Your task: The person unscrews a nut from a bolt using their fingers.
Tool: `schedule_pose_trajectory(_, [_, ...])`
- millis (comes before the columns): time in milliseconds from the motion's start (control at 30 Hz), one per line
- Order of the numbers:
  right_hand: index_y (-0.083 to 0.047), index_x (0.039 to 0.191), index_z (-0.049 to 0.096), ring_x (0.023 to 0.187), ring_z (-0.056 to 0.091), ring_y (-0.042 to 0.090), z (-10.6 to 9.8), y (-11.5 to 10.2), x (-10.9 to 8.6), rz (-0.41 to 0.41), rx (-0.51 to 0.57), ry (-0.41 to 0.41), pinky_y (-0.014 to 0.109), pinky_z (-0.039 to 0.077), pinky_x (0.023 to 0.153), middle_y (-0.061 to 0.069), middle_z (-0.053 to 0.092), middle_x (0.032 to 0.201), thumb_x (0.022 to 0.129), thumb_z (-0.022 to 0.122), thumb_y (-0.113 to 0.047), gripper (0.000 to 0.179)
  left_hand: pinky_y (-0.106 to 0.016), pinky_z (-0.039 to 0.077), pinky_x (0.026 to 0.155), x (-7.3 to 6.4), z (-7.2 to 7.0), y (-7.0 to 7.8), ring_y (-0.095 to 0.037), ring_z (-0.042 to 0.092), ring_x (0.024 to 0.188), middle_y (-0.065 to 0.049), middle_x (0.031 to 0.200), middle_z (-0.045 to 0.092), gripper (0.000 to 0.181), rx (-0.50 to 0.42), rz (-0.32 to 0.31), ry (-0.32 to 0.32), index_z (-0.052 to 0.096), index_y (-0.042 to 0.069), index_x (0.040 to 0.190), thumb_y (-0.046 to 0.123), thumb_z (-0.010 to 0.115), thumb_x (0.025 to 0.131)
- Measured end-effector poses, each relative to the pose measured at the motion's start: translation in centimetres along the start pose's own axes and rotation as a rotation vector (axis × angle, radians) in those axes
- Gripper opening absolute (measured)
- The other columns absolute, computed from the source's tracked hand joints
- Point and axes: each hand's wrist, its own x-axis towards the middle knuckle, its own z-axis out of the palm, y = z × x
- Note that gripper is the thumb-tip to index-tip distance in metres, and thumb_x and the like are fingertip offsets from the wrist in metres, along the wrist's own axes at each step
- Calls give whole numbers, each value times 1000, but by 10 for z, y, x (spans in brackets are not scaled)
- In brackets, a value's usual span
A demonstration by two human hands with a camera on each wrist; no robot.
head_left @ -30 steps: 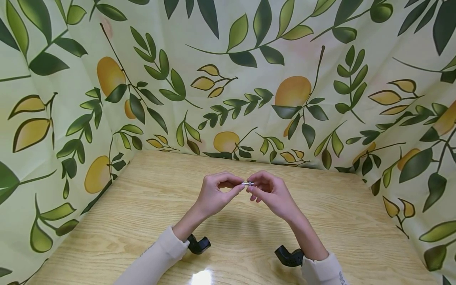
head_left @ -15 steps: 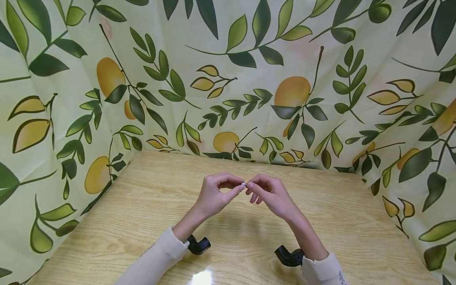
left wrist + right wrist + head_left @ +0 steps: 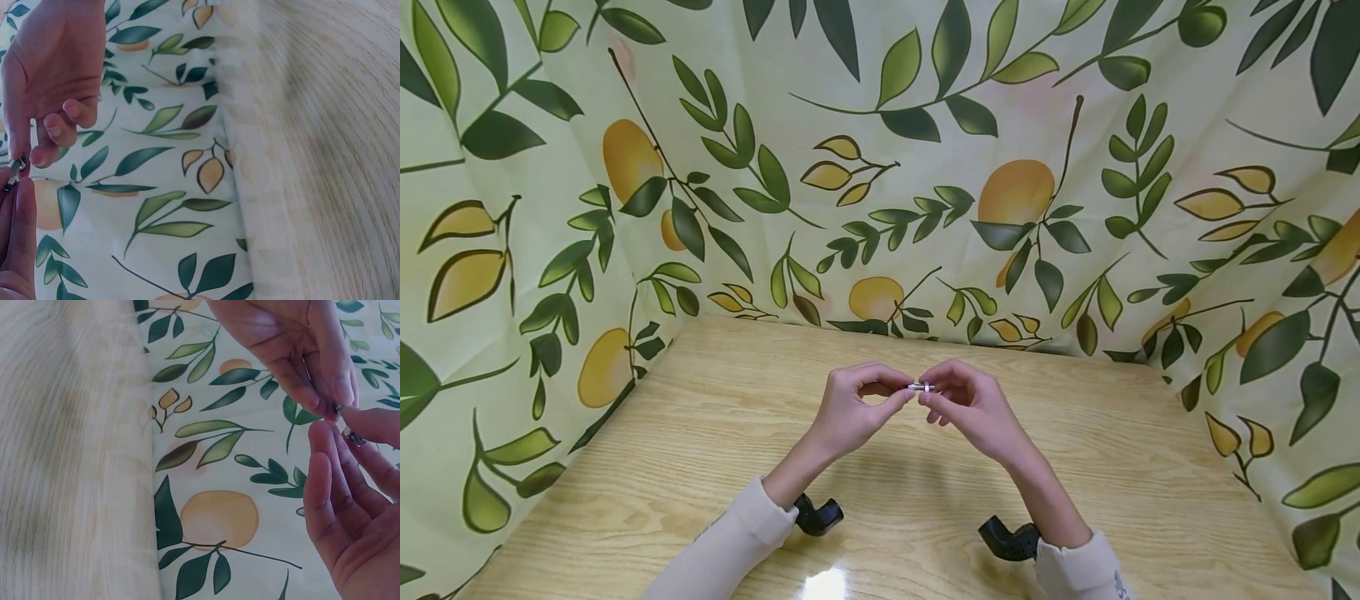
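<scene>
A small silver bolt (image 3: 915,387) lies level between both hands, above the wooden table. My left hand (image 3: 857,410) pinches one end of it between thumb and forefinger. At the other end sits a metal nut (image 3: 927,387), with the thumb and forefinger of my right hand (image 3: 976,410) on either side. In the right wrist view the nut (image 3: 354,437) shows between the right thumb and forefinger, while the other right fingers curve loosely below. The left wrist view catches the bolt (image 3: 16,167) at its left edge, partly covered by fingertips.
Under the hands spreads a light wood-grain table (image 3: 715,433). Patterned cloth (image 3: 917,192) with leaves and fruit hangs behind it and along both sides. Black curved mounts (image 3: 820,515) sit at the wrists, close over the tabletop.
Half a second ago the right fingertips closed over the nut and covered it; now they are slightly spread and it shows again. The left hand stays in place.
</scene>
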Motion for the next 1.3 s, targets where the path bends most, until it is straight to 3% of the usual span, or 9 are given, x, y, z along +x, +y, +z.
schedule_pose_trajectory(133, [-2,114,68,69,72,20,0,0,0,10,-12,13,36,63,63,14,71,92,95,74,-9,22,-28,66,74,0,0,0,-16,77,81,-8,92,79,8,-1,7,1,79,5,97,5,81,89])
schedule_pose_trajectory(300, [-4,114,70,72,72,31,-1,-2,0,46,-25,-16,35,63,65,15,72,96,102,67,-19,20,-29,66,74,0,0,0,-16,77,80,-9,92,79,8,-8,16,4,79,5,97,5,81,89])
schedule_pose_trajectory(433, [-2,112,70,72,73,28,-1,-1,1,31,-26,-33,33,63,65,18,72,98,104,63,-18,19,-29,66,74,0,0,-1,-14,77,80,-9,92,79,8,-7,19,5,79,4,97,4,81,89])
schedule_pose_trajectory(900, [-1,113,68,71,72,27,0,0,0,-16,-33,16,30,61,62,15,70,93,94,74,-6,21,-29,66,75,-1,0,0,-12,76,82,-9,92,79,9,-11,2,-2,79,3,97,2,81,88])
schedule_pose_trajectory(1200, [0,113,71,70,71,19,-1,-1,1,57,-37,-24,34,63,66,18,73,98,101,68,-18,22,-28,66,75,-1,1,1,-14,76,81,-9,93,79,9,-9,2,-1,79,4,97,4,80,89])
schedule_pose_trajectory(1300, [0,111,71,73,72,28,-2,-2,1,57,-34,-33,36,64,67,19,73,99,102,67,-17,20,-29,66,75,-1,1,0,-12,76,82,-8,93,79,8,-9,-1,-4,79,4,97,4,80,89])
